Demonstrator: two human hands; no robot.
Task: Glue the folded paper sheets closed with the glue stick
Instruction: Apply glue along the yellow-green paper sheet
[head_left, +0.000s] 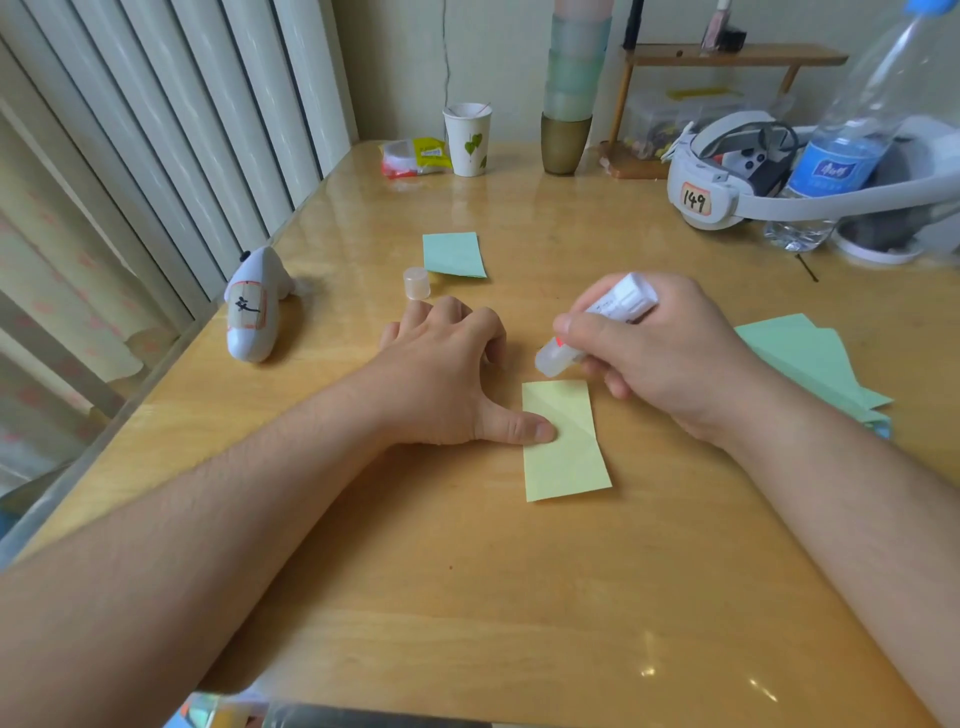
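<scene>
The right hand (660, 358) is curled round the glue stick (597, 325), holding it slanted with its uncapped tip pointing down and toward the left hand, just above the far edge of the yellow folded sheet (563, 441); whether the tip actually touches the paper cannot be told from here. The left hand (441, 379) rests on the tabletop (467, 597) with its fingers loosely bent and gripping nothing, only the thumb stretched out sideways to press on the near-left edge of the yellow sheet and pin it flat. The sheet lies between the two hands, just below the glue tip. The cap (416, 283) of the stick stands just beyond the left hand's fingertips, and a green folded sheet (453, 254) lies a little farther off past it. A loose stack of green sheets (815, 369) lies just beside the right wrist, on its outer side. This looks like the gluing step on the yellow sheet, at or near its start. The next move probably calls for lowering the tip onto the flap and drawing it along the edge while the thumb keeps the paper from sliding, then pressing the fold shut. With only one thumb as anchor, the light sheet could skid or lift under the sticky tip.
</scene>
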